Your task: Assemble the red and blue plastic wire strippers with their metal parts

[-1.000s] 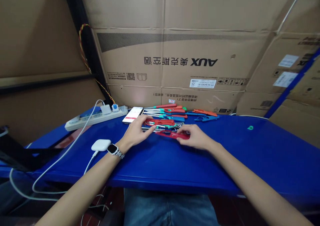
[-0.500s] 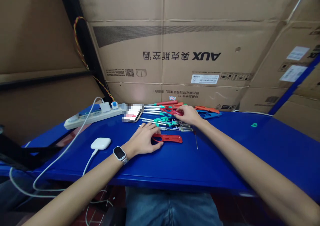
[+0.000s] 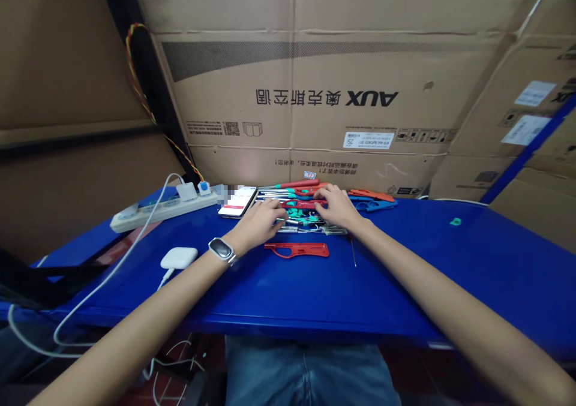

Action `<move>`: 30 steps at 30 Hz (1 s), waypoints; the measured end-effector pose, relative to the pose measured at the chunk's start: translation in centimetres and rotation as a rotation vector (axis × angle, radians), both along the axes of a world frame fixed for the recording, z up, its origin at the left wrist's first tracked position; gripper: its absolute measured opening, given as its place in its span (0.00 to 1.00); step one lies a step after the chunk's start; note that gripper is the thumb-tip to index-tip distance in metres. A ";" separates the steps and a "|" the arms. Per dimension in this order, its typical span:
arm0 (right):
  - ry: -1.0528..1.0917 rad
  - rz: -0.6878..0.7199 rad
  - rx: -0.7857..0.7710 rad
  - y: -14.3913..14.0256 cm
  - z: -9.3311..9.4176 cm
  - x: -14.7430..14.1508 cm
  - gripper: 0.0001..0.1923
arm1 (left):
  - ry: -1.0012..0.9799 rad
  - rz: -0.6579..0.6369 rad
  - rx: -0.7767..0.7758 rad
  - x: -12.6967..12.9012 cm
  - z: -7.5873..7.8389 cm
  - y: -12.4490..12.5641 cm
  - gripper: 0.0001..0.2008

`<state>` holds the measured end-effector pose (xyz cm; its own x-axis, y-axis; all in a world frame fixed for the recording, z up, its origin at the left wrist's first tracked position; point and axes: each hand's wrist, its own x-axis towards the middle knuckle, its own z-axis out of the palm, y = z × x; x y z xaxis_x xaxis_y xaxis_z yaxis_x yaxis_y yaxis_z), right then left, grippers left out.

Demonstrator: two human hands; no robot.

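A red plastic lighter shell lies level between my two hands, above the heap of parts. My right hand has its fingers curled over the shell's right end. At its left end are the bent fingers of my left hand, with a watch on that wrist. Green plastic pieces and metal tubes lie under and between the hands. Nearer to me, a second red shell with a finger loop lies flat on the blue table.
Red-handled pieces lie at the back, with orange and blue shells to their right. A phone, power strip and white charging case with cables are left. A thin metal rod lies right; cardboard stands behind.
My left hand has moved off the nearer red shell, up to the left end of the other one. My right hand has shifted slightly, and its red shell now lies more level.
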<state>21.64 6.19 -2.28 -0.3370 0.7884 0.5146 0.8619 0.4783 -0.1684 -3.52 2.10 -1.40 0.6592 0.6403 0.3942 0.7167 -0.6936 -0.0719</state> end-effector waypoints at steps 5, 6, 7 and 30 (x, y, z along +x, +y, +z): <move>0.019 0.065 -0.109 -2.1 -0.7 1.8 0.07 | 0.234 0.056 -0.055 3.1 1.5 2.1 0.07; 0.015 0.072 -0.131 -2.3 -0.9 2.1 0.07 | 0.260 0.069 -0.078 3.7 1.7 2.2 0.07; 0.012 0.075 -0.150 -2.5 -1.2 2.3 0.07 | 0.275 0.080 -0.091 4.1 1.8 2.3 0.08; 0.275 0.237 -0.093 -3.4 -1.0 -0.2 0.04 | -0.065 -0.162 -0.061 3.3 1.2 1.2 0.05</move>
<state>21.41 2.79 -3.28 -0.3752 0.7528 0.5408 0.6456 0.6309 -0.4304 -0.23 3.34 -0.21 0.7301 0.5520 0.4027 0.5970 -0.8020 0.0170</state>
